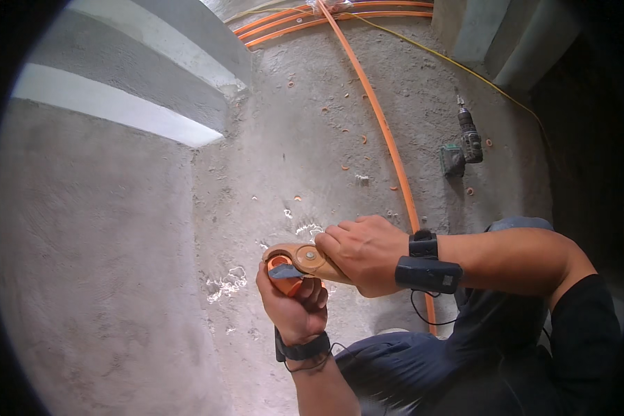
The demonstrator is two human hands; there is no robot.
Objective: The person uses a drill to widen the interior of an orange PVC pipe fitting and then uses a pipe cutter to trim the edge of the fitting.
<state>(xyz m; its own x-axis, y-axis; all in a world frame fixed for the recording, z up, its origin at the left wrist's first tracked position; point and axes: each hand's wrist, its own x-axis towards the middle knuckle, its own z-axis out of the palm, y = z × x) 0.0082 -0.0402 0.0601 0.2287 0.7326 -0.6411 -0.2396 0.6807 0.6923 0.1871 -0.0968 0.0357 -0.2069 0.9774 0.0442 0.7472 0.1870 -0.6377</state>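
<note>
My left hand (295, 312) is wrapped round a short orange pipe piece (292, 286), its hollow end facing up. I cannot make out whether this piece is a fitting. In my right hand (367, 253), closed round the handles, is a tan pipe cutter (309, 256) with a round pivot. Its curved jaw reaches round the upper end of the orange piece, and its grey blade (284, 271) lies across that piece. My fingers hide the lower part of the piece and most of the cutter's handles.
A long orange pipe (378, 111) runs along the concrete floor, past my right forearm. A cordless drill (467, 142) lies to its right. Small orange rings (364, 139) and white stringy scraps (227, 285) are scattered about. Concrete pillars (145, 90) stand at the far left.
</note>
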